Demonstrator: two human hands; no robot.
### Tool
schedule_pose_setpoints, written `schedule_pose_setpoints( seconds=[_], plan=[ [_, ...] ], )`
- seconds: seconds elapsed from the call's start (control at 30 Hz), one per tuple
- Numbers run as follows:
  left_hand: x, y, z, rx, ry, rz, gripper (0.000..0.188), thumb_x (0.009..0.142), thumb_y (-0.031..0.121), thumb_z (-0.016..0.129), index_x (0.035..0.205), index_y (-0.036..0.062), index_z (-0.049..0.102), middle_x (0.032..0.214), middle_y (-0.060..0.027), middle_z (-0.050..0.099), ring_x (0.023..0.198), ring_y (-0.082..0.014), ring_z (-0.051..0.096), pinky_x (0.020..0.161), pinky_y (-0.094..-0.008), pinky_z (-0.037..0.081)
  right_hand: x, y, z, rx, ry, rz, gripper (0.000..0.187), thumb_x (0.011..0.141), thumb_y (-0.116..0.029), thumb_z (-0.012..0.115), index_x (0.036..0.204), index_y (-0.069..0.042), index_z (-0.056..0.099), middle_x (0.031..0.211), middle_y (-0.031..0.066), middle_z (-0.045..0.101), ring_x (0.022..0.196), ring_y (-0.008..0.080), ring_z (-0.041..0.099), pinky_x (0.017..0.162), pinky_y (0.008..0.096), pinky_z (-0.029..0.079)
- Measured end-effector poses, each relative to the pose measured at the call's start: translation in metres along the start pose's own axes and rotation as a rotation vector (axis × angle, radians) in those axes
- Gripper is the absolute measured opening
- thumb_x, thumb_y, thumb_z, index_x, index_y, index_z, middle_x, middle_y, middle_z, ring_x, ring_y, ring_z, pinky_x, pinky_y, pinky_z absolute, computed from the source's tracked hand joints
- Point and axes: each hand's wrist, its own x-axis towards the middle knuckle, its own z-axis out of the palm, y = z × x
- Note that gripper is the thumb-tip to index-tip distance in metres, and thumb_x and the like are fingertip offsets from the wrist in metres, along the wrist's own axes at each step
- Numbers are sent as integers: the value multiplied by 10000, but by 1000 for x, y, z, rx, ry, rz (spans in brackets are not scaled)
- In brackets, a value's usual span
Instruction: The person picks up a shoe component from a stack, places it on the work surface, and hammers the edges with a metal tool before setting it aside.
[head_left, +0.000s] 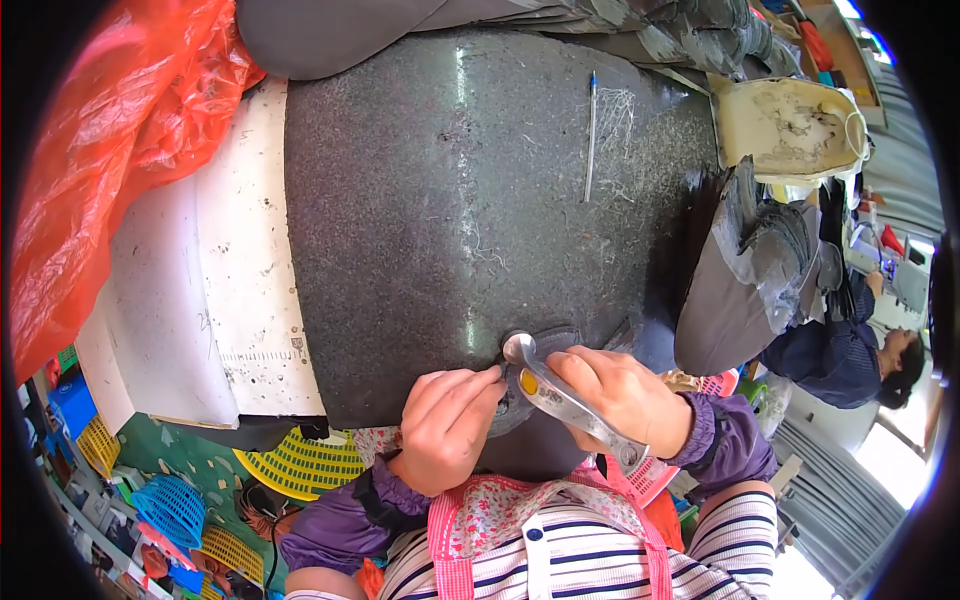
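Note:
Close to the near edge of the dark worktop [390,230], my right hand [625,395] is closed around a shiny curved metal hand tool [580,408]. The tool has a round yellow spot and a rounded pale tip; its exact kind is not clear. That tip lies over a dark grey fabric piece [555,340]. My left hand [450,425] pinches the piece's left edge, with thumb and fingers together beside the tool's tip. Part of the grey piece is hidden under my hands and the tool.
A thin pen [590,140] and loose thread ends [622,115] lie on the worktop. Stacked grey pieces [750,270] sit at right, beside a cream tray [790,125]. Red plastic [130,150] covers the far left. Baskets [170,510] stand below left. Another person [840,350] is at right.

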Motion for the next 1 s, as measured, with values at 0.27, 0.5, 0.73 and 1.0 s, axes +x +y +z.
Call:
schedule_pose_setpoints(
  seconds=[0.27,0.5,0.73,1.0],
  plan=[
    [4,13,-1,293,-147,184,214,707,30,646,892,-78,664,1010,-195,666,906,-281,640,791,-376,515,1,0,-3,8,-21,-17,329,749,-37,602,1038,43,467,880,183,546,787,374,617,658,441,513],
    [8,17,-2,487,-206,266,250,748,77,599,948,-56,669,1013,-190,674,912,-251,630,808,-352,512,-3,-1,8,-101,61,-31,285,761,-65,590,1004,30,475,842,166,529,755,345,601,641,414,510],
    [27,0,-24,80,-275,186,242,694,-1,656,934,-31,665,981,-152,669,889,-272,637,780,-386,514,5,15,21,-268,471,-22,228,745,-36,608,922,31,480,827,175,528,721,363,555,671,433,479],
    [207,-66,-50,446,95,257,272,813,45,631,1068,-43,596,1104,-199,614,1065,-363,566,955,-429,450,-32,5,-5,-32,315,77,215,746,-55,666,849,-4,483,766,183,523,719,382,542,617,471,437]
  ],
)
